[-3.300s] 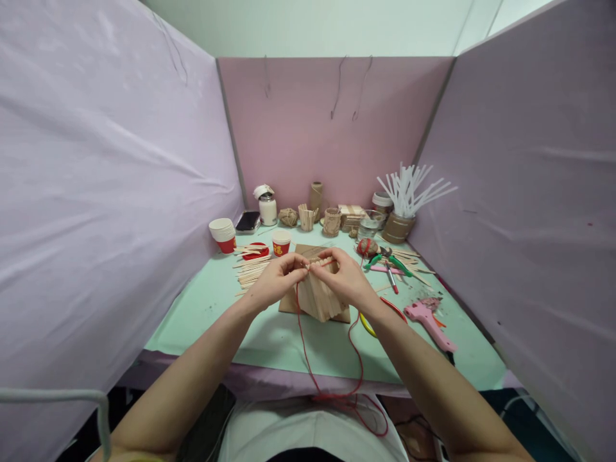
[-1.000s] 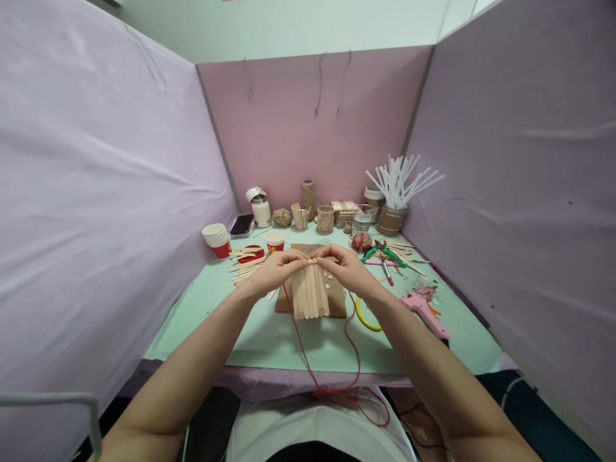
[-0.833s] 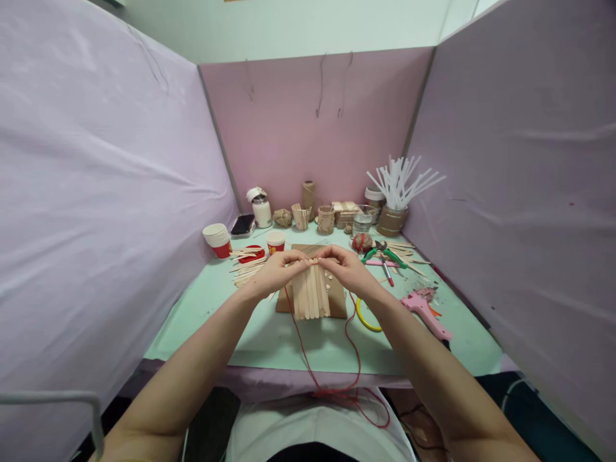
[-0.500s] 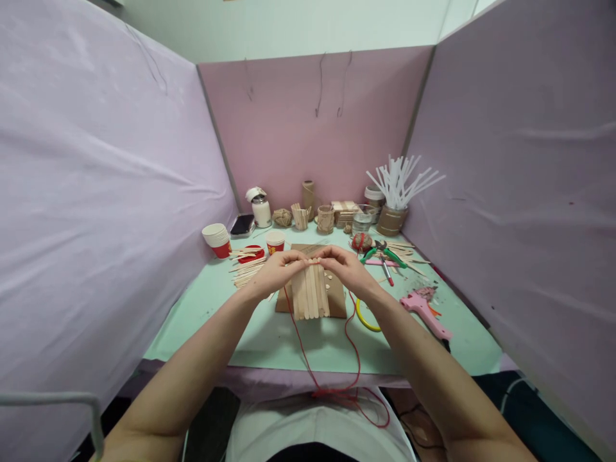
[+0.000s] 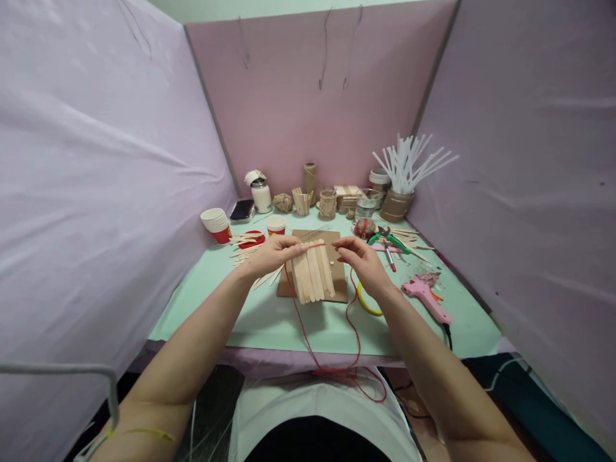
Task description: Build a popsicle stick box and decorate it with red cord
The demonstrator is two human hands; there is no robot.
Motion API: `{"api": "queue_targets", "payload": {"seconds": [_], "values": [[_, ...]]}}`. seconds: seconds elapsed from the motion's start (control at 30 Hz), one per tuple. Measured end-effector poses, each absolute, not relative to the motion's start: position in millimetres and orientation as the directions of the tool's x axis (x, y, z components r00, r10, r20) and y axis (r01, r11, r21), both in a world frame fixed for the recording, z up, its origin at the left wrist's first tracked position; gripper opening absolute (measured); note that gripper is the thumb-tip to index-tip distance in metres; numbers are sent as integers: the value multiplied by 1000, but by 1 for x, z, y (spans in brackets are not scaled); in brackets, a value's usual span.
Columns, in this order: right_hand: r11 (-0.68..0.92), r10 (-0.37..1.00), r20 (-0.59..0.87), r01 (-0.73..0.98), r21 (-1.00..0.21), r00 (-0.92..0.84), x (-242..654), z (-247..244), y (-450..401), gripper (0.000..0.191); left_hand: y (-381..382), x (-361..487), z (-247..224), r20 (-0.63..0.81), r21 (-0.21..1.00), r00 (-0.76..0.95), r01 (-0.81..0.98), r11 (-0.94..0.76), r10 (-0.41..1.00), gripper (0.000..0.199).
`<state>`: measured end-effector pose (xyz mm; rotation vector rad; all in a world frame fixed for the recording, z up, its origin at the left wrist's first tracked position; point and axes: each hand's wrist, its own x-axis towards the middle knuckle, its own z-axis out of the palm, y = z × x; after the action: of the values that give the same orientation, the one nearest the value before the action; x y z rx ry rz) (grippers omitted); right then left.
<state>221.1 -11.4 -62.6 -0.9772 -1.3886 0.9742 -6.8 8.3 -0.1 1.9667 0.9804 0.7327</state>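
My left hand (image 5: pixel 272 256) grips the upper left corner of a flat panel of craft sticks (image 5: pixel 312 276) set side by side. The panel is held tilted above the table, and red yarn (image 5: pixel 316 245) crosses its top edge. My right hand (image 5: pixel 360 258) is just off the panel's upper right corner, with thumb and fingers curled close together on the yarn. One length of yarn hangs below each hand, and both run down to a loose tangle on my lap. Behind the panel lies a brown cardboard piece (image 5: pixel 339 289).
To the right are a yellow ring (image 5: pixel 369 300), a pink glue gun (image 5: pixel 428 300), green-handled pliers (image 5: pixel 392 240) and a yarn-wrapped ball (image 5: pixel 364 228). Paper cups (image 5: pixel 216 224) and loose sticks sit left. Along the back stand jars, twine (image 5: pixel 283 203) and white glue sticks (image 5: pixel 404 163).
My right hand has moved off the panel's top edge to the right. The panel has tilted a little in my left hand, uncovering the red yarn across its top. The camera view has dipped.
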Motion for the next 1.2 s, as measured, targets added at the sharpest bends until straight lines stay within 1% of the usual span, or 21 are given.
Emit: {"api": "queue_targets", "payload": {"seconds": [0.07, 0.13, 0.17, 0.23, 0.3, 0.33, 0.4, 0.47, 0.57, 0.67, 0.77, 0.83, 0.9, 0.97, 1.0, 1.1, 1.2], "values": [[322, 946, 324, 68, -944, 11, 224, -68, -17, 20, 9, -13, 2, 206, 895, 428, 282, -346, 880, 33], [332, 943, 331, 163, -929, -32, 223, -74, -23, 16, 8, -24, 8, 224, 949, 295, 151, -277, 929, 29], [346, 938, 331, 228, -910, -101, 220, -78, -27, 13, 7, -31, 12, 203, 968, 242, 97, -232, 949, 29], [414, 900, 315, 368, -833, -300, 212, -85, -33, 7, 2, -47, 22, 203, 979, 121, 7, -205, 972, 26], [525, 831, 291, 493, -694, -474, 201, -90, -39, 8, -5, -62, 31, 197, 980, 38, -40, -195, 980, 25], [572, 802, 279, 546, -612, -528, 195, -93, -41, 9, -10, -68, 34, 183, 982, 9, -49, -182, 983, 23], [625, 773, 250, 628, -464, -584, 187, -96, -43, 9, -19, -78, 35, 160, 985, -12, -60, -161, 987, 23], [640, 764, 218, 670, -375, -608, 181, -98, -42, 8, -27, -84, 33, 127, 989, -6, -70, -127, 992, 24], [654, 752, 173, 690, -309, -636, 175, -99, -40, 6, -38, -87, 26, 82, 992, -6, -93, -83, 997, 23], [677, 730, 127, 685, -270, -671, 171, -100, -41, 9, -46, -87, 20, 68, 990, -1, -123, -67, 998, 24], [693, 712, 105, 671, -264, -695, 167, -99, -44, 12, -50, -88, 15, 58, 989, -12, -139, -59, 998, 29], [693, 711, 117, 661, -288, -694, 166, -99, -43, 13, -52, -89, 12, 53, 986, -26, -156, -57, 998, 29], [651, 747, 166, 657, -380, -644, 167, -99, -35, 10, -52, -91, 7, 41, 982, -33, -180, -46, 999, 27], [568, 813, 219, 650, -505, -540, 170, -99, -21, 8, -51, -92, 3, 31, 980, -27, -196, -36, 999, 28], [531, 839, 234, 647, -547, -491, 173, -99, -11, 8, -50, -93, 1, 34, 978, -19, -204, -37, 999, 29], [470, 877, 253, 623, -625, -408, 184, -99, 17, 14, -47, -92, -3, 49, 972, 5, -232, -46, 999, 30], [408, 909, 259, 567, -716, -326, 201, -98, 34, 24, -46, -91, -5, 48, 969, 14, -243, -43, 999, 29]]}}
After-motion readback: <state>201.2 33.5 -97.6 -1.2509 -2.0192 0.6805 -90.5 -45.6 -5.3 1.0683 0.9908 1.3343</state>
